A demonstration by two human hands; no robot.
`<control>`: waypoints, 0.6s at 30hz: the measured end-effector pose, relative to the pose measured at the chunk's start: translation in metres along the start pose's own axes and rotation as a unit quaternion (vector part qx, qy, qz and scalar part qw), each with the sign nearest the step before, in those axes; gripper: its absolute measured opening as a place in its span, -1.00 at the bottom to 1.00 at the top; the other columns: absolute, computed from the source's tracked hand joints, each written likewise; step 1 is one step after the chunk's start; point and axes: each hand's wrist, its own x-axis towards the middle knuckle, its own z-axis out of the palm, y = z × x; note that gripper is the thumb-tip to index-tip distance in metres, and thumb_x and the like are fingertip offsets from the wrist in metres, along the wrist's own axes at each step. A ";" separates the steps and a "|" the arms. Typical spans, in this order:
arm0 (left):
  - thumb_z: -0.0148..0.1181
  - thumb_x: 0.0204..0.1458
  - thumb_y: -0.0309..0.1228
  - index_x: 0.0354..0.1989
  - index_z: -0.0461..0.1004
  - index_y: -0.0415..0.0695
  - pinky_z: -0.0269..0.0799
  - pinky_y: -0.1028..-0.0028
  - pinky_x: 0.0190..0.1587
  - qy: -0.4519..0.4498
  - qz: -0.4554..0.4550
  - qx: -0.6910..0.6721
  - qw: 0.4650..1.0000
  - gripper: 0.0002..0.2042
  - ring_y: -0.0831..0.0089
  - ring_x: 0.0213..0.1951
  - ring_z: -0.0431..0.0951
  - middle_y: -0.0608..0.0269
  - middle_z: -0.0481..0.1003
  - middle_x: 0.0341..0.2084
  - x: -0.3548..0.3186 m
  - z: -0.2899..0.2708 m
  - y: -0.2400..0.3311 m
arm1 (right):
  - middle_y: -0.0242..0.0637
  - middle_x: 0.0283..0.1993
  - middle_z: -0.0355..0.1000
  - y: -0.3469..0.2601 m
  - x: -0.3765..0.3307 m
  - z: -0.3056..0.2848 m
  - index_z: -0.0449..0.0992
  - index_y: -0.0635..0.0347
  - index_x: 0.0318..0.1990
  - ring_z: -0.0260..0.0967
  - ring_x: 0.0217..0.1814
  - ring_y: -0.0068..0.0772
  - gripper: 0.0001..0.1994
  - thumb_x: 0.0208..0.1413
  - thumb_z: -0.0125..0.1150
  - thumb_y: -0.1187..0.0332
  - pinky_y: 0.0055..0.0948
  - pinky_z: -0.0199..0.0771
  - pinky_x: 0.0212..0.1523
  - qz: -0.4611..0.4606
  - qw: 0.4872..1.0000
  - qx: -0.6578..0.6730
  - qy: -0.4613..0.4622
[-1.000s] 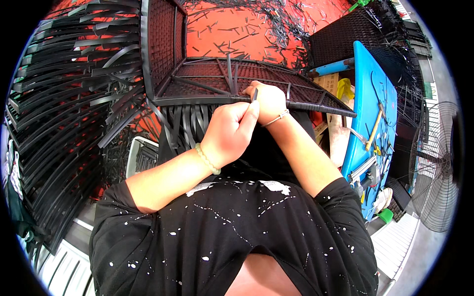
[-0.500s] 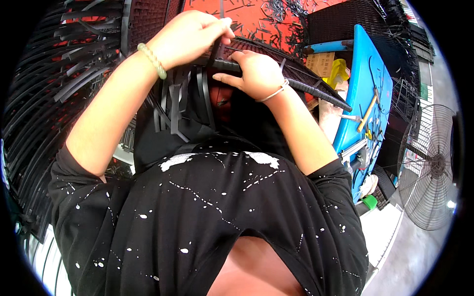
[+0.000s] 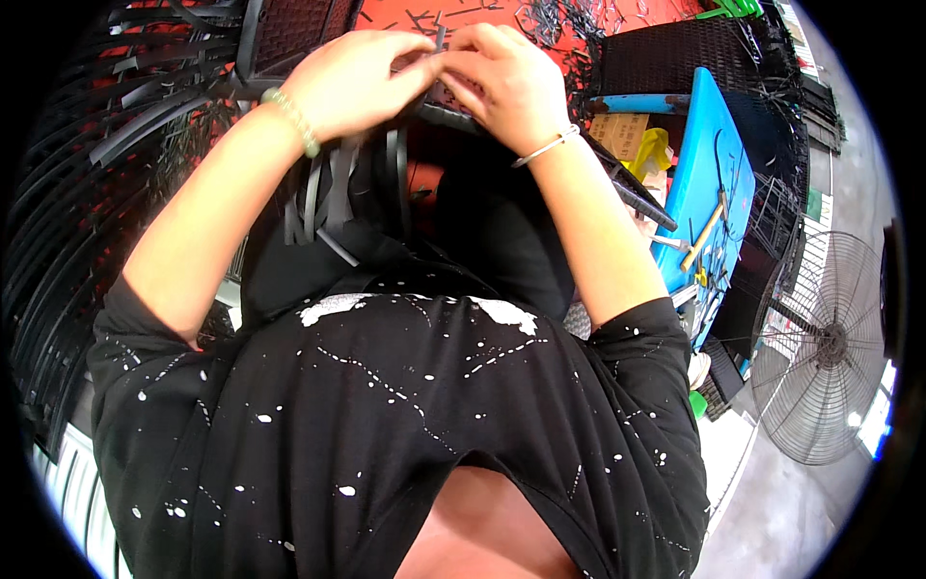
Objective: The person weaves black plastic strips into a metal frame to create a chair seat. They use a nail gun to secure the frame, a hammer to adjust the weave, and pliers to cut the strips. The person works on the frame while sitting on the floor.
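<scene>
The person's left hand (image 3: pixel 362 87) lies at 11 o'clock, and the right hand (image 3: pixel 511 87) just past 12, their fingertips meeting near the top of the view. The left fingers are bent, with a gap behind the thumb, and the tips come together, apparently pinching a narrow dark strip (image 3: pixel 440 39) whose end pokes up between the hands at 12 o'clock. The right fingers are curled inward to the same spot; whether they too grip the strip or only steady it, I cannot tell

The dark woven frame (image 3: pixel 304 39) sits at 11 o'clock, running behind and below the hands, which hide much of its near edge. Dangling strips (image 3: pixel 338 183) hang at 10 o'clock, under the left wrist, in front of the person's dark trousers

As for progress, the weave on the frame's visible face looks filled in, and the ridged rail (image 3: pixel 641 205) between 1 and 2 o'clock looks wrapped. The stretch at the hands seems unfinished, judging by the strip end standing loose and the ends hanging below; how much is left there is hidden

A dense spread of long dark strips (image 3: pixel 58 212) fills 9 to 10 o'clock. At 2 o'clock stands a tilted-looking blue counter (image 3: pixel 699 154) bearing a hammer (image 3: pixel 704 234), with a yellow bag (image 3: pixel 653 154) just beside it. Cut scraps litter the red floor (image 3: pixel 405 12) at 12, and a wire-caged fan (image 3: pixel 820 347) stands between 3 and 4 o'clock
</scene>
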 end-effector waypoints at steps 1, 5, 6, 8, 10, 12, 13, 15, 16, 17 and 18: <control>0.19 0.09 -0.18 -0.05 0.51 -0.25 0.42 0.33 0.02 0.013 0.050 0.064 0.997 -0.61 0.13 -0.13 0.55 0.01 0.57 -0.21 -0.011 -0.002 -0.001 | -0.48 -0.28 0.42 0.003 -0.001 0.002 0.60 -0.03 -0.29 0.43 -0.20 -0.34 -0.86 -0.07 0.29 0.31 -0.35 0.50 -0.21 0.010 1.000 0.000 -0.003; 0.33 -0.08 -0.19 -0.04 0.50 -0.21 0.36 0.25 0.13 0.000 0.082 0.170 0.982 -0.54 0.13 0.01 0.49 0.06 0.54 -0.12 -0.038 -0.001 -0.009 | -0.40 -0.33 0.43 -0.004 -0.003 0.013 0.59 -0.01 -0.28 0.46 -0.25 -0.28 -0.86 -0.04 0.30 0.31 -0.29 0.50 -0.24 0.050 0.999 0.015 -0.005; 0.33 -0.09 -0.20 -0.05 0.50 -0.20 0.34 0.25 0.15 0.016 0.088 0.180 0.980 -0.54 0.14 0.00 0.49 0.06 0.54 -0.12 -0.041 0.001 -0.009 | -0.38 -0.35 0.43 -0.005 -0.004 0.016 0.59 -0.01 -0.27 0.47 -0.26 -0.25 -0.86 -0.03 0.30 0.30 -0.27 0.50 -0.24 0.058 0.998 0.017 0.000; 0.34 -0.10 -0.21 -0.03 0.49 -0.20 0.31 0.24 0.17 0.034 0.085 0.174 0.981 -0.54 0.14 0.01 0.49 0.06 0.54 -0.12 -0.041 0.005 -0.009 | -0.34 -0.36 0.45 -0.006 -0.005 0.019 0.58 0.02 -0.27 0.49 -0.30 -0.21 -0.86 -0.01 0.30 0.32 -0.26 0.51 -0.27 0.088 0.995 0.033 0.012; 0.35 -0.12 -0.23 -0.02 0.49 -0.19 0.30 0.24 0.18 0.043 0.082 0.172 0.981 -0.53 0.14 0.01 0.49 0.06 0.54 -0.12 -0.042 0.007 -0.008 | -0.30 -0.37 0.48 -0.010 -0.004 0.019 0.57 0.06 -0.26 0.51 -0.33 -0.20 -0.86 0.00 0.29 0.35 -0.27 0.52 -0.28 0.125 0.988 0.084 0.026; 0.36 -0.14 -0.25 -0.02 0.48 -0.19 0.30 0.24 0.18 0.042 0.086 0.176 0.980 -0.52 0.14 0.02 0.49 0.06 0.54 -0.12 -0.040 0.006 -0.008 | -0.26 -0.36 0.52 -0.018 -0.002 0.015 0.56 0.10 -0.24 0.53 -0.34 -0.21 -0.86 0.01 0.28 0.40 -0.32 0.55 -0.29 0.170 0.970 0.165 0.046; 0.37 -0.14 -0.26 -0.02 0.48 -0.19 0.30 0.24 0.17 0.044 0.086 0.175 0.980 -0.52 0.14 0.01 0.49 0.06 0.54 -0.13 -0.041 0.007 -0.008 | -0.25 -0.35 0.53 -0.020 -0.003 0.015 0.56 0.12 -0.23 0.55 -0.33 -0.24 -0.86 0.01 0.28 0.42 -0.35 0.56 -0.28 0.193 0.960 0.200 0.042; 0.37 -0.16 -0.27 -0.02 0.48 -0.19 0.31 0.24 0.16 0.049 0.090 0.177 0.979 -0.52 0.13 0.00 0.50 0.06 0.54 -0.13 -0.041 0.007 -0.009 | -0.23 -0.33 0.55 -0.022 -0.005 0.015 0.55 0.16 -0.22 0.58 -0.32 -0.29 -0.85 0.02 0.27 0.48 -0.42 0.58 -0.26 0.236 0.934 0.267 0.038; 0.37 -0.16 -0.27 -0.03 0.48 -0.19 0.31 0.24 0.16 0.050 0.091 0.175 0.979 -0.52 0.14 -0.01 0.50 0.06 0.54 -0.14 -0.041 0.007 -0.009 | -0.23 -0.32 0.56 -0.023 -0.005 0.016 0.55 0.18 -0.22 0.58 -0.31 -0.32 -0.85 0.02 0.26 0.49 -0.43 0.58 -0.25 0.234 0.928 0.286 0.047; 0.38 -0.16 -0.27 -0.03 0.48 -0.19 0.31 0.24 0.15 0.050 0.090 0.172 0.980 -0.52 0.14 -0.01 0.50 0.06 0.55 -0.14 -0.042 0.007 -0.010 | -0.23 -0.32 0.56 -0.023 -0.004 0.018 0.55 0.19 -0.21 0.58 -0.30 -0.35 -0.85 0.03 0.26 0.51 -0.44 0.58 -0.25 0.232 0.922 0.305 0.057; 0.38 -0.16 -0.27 -0.03 0.48 -0.19 0.31 0.24 0.15 0.050 0.090 0.170 0.980 -0.52 0.14 -0.02 0.51 0.06 0.55 -0.15 -0.042 0.007 -0.010 | -0.23 -0.32 0.56 -0.023 -0.004 0.019 0.54 0.21 -0.21 0.59 -0.30 -0.38 -0.85 0.03 0.25 0.52 -0.45 0.59 -0.24 0.230 0.915 0.324 0.067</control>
